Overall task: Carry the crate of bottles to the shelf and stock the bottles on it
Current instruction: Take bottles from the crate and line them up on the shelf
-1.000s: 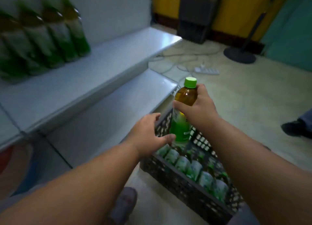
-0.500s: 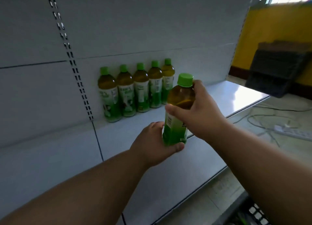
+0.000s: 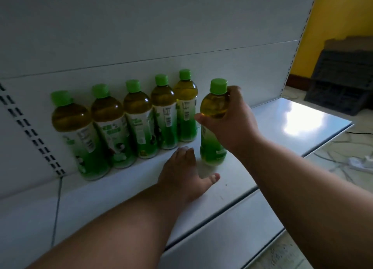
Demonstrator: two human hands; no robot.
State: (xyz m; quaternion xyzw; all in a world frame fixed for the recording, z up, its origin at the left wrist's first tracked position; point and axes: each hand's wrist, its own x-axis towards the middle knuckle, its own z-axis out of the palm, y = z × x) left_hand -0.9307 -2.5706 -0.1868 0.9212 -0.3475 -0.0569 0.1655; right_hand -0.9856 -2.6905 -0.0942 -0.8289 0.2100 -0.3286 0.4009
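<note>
Standing along the back panel of the white shelf (image 3: 262, 131), row of five bottles (image 3: 123, 125), green caps, amber tea, touching one another. Left hand (image 3: 181, 171) lies flat on shelf surface in front of row, fingers straight, thumb spread, holding nothing. Just right of it, right hand (image 3: 232, 125) wraps held bottle (image 3: 214, 127) at shoulder, thumb and fingers curled round it; bottle upright, base on or just above shelf, beside row's right end. Dark crates (image 3: 341, 83) far right on floor.
</note>
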